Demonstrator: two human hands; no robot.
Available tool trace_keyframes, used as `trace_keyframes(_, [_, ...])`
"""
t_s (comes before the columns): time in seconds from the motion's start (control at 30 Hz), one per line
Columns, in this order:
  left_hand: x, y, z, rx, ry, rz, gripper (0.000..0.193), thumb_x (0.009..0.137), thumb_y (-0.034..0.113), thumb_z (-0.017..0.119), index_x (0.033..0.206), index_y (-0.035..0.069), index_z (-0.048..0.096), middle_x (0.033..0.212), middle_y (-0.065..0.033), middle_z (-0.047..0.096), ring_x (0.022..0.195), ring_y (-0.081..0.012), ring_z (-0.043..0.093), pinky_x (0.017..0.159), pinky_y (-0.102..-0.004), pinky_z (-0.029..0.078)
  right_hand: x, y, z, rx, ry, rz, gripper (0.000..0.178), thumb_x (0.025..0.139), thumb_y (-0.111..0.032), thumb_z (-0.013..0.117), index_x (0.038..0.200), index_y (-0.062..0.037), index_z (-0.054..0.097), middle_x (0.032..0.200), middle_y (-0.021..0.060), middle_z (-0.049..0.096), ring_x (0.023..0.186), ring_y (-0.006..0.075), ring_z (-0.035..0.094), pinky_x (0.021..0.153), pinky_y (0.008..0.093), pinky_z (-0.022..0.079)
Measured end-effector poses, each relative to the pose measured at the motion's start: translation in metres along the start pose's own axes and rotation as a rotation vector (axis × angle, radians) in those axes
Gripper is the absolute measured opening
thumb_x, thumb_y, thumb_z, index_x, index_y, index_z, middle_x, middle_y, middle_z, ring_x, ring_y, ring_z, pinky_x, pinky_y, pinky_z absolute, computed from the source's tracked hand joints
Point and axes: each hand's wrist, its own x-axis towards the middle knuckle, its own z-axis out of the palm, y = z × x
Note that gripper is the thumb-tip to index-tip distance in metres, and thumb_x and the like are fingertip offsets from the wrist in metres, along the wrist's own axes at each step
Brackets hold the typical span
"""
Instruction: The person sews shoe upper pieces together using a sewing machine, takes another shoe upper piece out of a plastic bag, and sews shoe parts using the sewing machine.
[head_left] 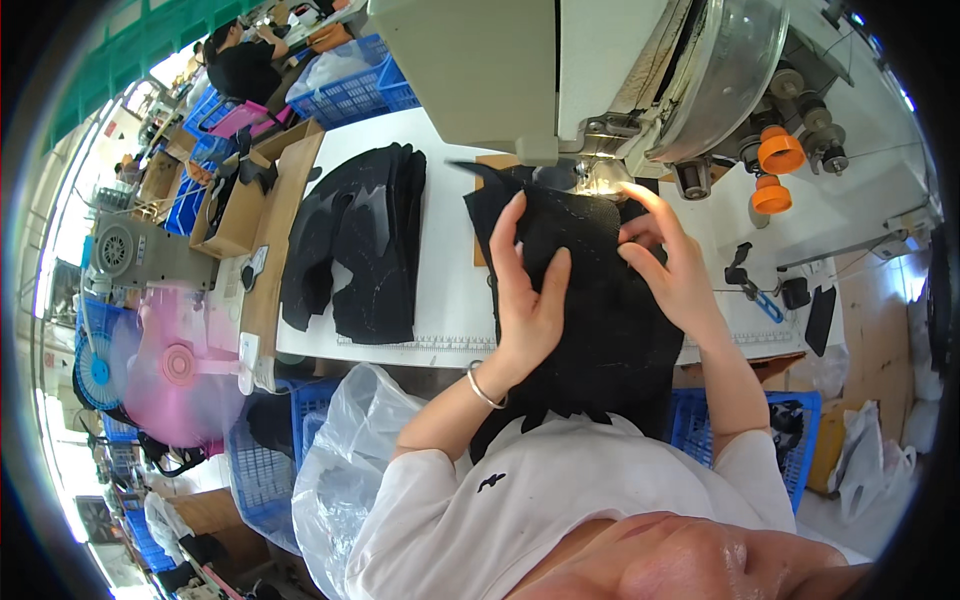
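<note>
A black fabric piece [590, 310] lies under both my hands, its far edge close to the lit needle area [600, 178] of the sewing machine [470, 70] and its near end hanging toward my lap. My left hand [530, 310] rests on the fabric's left part, thumb and forefinger stretched apart; its other fingers are hidden. At the right edge, my right hand [672, 265] has its thumb and curled fingers closed on the fabric, with the forefinger raised toward the needle area. Left of my hands, a stack of cut black fabric pieces [375, 235] lies on the white table [450, 310].
A ruler strip [420, 343] runs along the table's near edge. Orange-capped thread holders [780, 150] stand right of the machine. A pink fan [178, 365] and a cardboard box [240, 205] are at left. Blue baskets [265, 470] flank me, one beside a clear plastic bag [350, 460].
</note>
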Motion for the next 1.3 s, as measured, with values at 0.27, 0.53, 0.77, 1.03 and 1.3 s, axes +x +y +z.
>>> trace_keyframes(0.27, [0.005,0.002,0.014,-0.083,-0.052,0.004,0.072,0.091,-0.006,0.054,0.152,0.004,0.016,0.147,-0.0149,0.034,0.128,-0.0216,0.045,0.104,-0.0344,0.040,0.014,0.009,0.004,0.360,-0.193,0.275,0.047,0.089,-0.015,0.069,0.133,-0.0089,0.054,0.078,-0.0017,0.057,0.063,0.0038,0.047,0.060,0.0201,0.040])
trace_keyframes(0.53, [0.032,-0.023,-0.015,0.831,-0.119,0.817,0.043,0.079,-0.002,0.066,0.122,0.002,0.064,0.122,-0.0129,0.051,0.101,-0.0212,0.058,0.080,-0.0299,0.053,0.021,0.024,-0.005,0.485,-0.142,0.354,0.035,0.089,-0.011,0.066,0.123,-0.0049,0.060,0.097,-0.0017,0.064,0.083,0.0014,0.056,0.074,0.0201,0.047])
trace_keyframes(0.77, [0.053,-0.024,-0.017,0.759,-0.219,1.005,0.027,0.072,0.007,0.070,0.099,0.003,0.073,0.105,-0.0094,0.066,0.108,-0.0241,0.063,0.091,-0.0366,0.055,0.026,0.022,-0.002,0.517,-0.109,0.379,0.032,0.090,-0.015,0.068,0.120,-0.0036,0.061,0.092,-0.0032,0.061,0.080,0.0020,0.053,0.073,0.0209,0.045])
trace_keyframes(1.03, [0.061,-0.029,-0.014,0.643,-0.130,1.037,0.022,0.071,0.003,0.070,0.093,0.000,0.073,0.097,-0.0099,0.067,0.099,-0.0247,0.067,0.084,-0.0333,0.059,0.022,0.040,0.014,0.578,0.009,0.350,0.020,0.089,-0.017,0.070,0.100,-0.0033,0.062,0.079,-0.0069,0.052,0.070,0.0027,0.043,0.063,0.0215,0.038])
trace_keyframes(1.3, [0.073,-0.033,-0.013,0.524,-0.140,0.975,0.023,0.068,0.000,0.072,0.091,0.001,0.074,0.097,-0.0090,0.069,0.096,-0.0267,0.069,0.080,-0.0359,0.060,0.020,0.042,0.020,0.535,0.117,0.362,0.020,0.087,-0.018,0.072,0.087,-0.0047,0.057,0.072,-0.0075,0.046,0.065,0.0035,0.039,0.058,0.0225,0.035])
